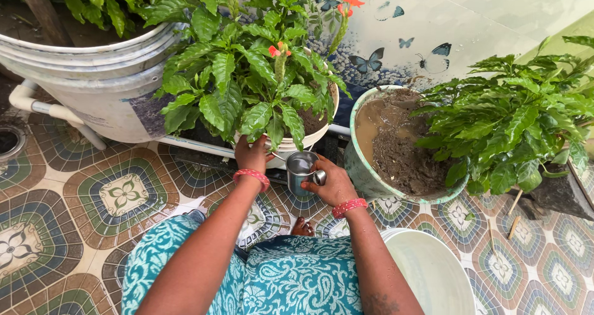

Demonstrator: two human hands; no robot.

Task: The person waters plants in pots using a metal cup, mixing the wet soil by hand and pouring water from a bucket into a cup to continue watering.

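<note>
My right hand (335,182) grips a small steel mug (301,172) by its handle, held upright just in front of a white pot (335,101). The pot holds a leafy plant with orange flowers (247,67). My left hand (252,153) rests against the pot's front rim under the leaves, fingers partly hidden by foliage. Both wrists wear red bangles. What is inside the mug cannot be told clearly.
A pale green pot (356,160) with muddy water and soil stands to the right, a bushy plant (513,123) beside it. A large white tub (93,73) and white pipe (55,112) are at left. A white bucket (433,271) sits by my right knee on patterned tiles.
</note>
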